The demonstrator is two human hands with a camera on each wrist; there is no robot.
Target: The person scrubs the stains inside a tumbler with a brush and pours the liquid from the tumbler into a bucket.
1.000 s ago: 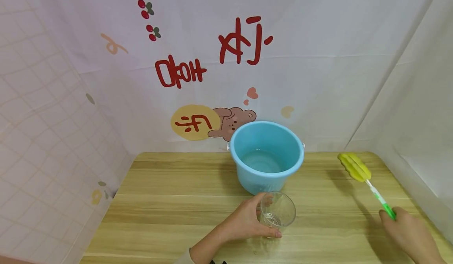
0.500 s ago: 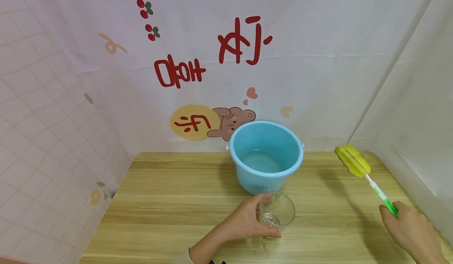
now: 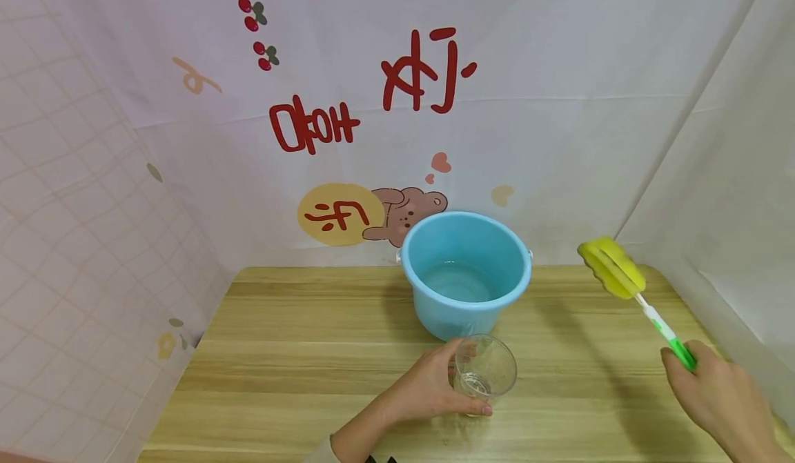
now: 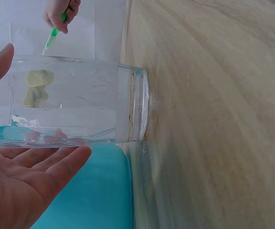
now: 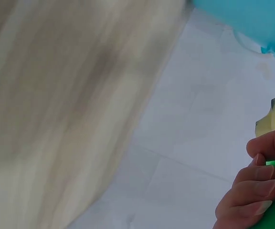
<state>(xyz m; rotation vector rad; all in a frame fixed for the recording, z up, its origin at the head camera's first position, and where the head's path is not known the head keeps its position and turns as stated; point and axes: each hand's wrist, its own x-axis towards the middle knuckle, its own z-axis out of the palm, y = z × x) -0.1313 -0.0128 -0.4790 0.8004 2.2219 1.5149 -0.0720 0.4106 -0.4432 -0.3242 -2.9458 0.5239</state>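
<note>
Two grips noted: left hand (image 3: 431, 385) spread around an upright drinking glass (image 3: 493, 373) on the wooden table (image 3: 298, 352) near the blue bucket (image 3: 456, 319), right hand (image 3: 723, 397) curled tightly round a slanted sponge brush (image 3: 658, 321), apparently airborne.

Wooden tabletop (image 3: 298, 352); white backdrop (image 3: 571, 139); printed bear (image 3: 408, 216).

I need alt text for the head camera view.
A left hand holds a clear glass on a wooden table; the right hand grips a yellow-headed brush above the table. Behind the glass stands a blue bucket holding liquid.
</note>
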